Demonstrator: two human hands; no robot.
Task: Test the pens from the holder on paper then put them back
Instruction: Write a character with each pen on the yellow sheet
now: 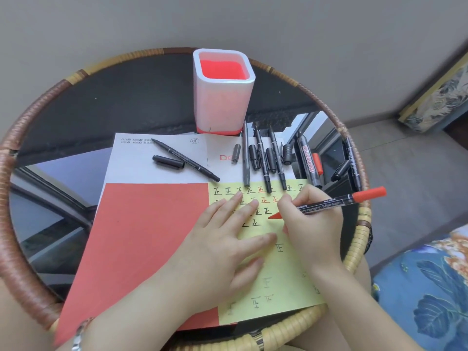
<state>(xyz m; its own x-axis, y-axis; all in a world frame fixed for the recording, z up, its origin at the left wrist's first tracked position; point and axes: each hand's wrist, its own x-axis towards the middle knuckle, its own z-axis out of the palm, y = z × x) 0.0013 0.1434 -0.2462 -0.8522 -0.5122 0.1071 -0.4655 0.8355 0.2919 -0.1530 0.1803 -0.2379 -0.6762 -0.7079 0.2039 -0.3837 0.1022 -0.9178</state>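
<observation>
On the round glass worktop [101,102] with wicker rim: right hand [311,224] pinches red-capped marker [336,201], wedge tip on matte yellow paper [286,279]; left hand [228,241] presses flat, fingers straight. Square holder [222,102] stands behind, uncapped pens [263,160] beside it.

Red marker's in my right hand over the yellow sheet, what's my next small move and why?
Probably draw a test stroke just right of the last black marks: your right hand grips the uncapped red marker, its tip at the yellow sheet, and your left hand presses the sheet flat.
</observation>
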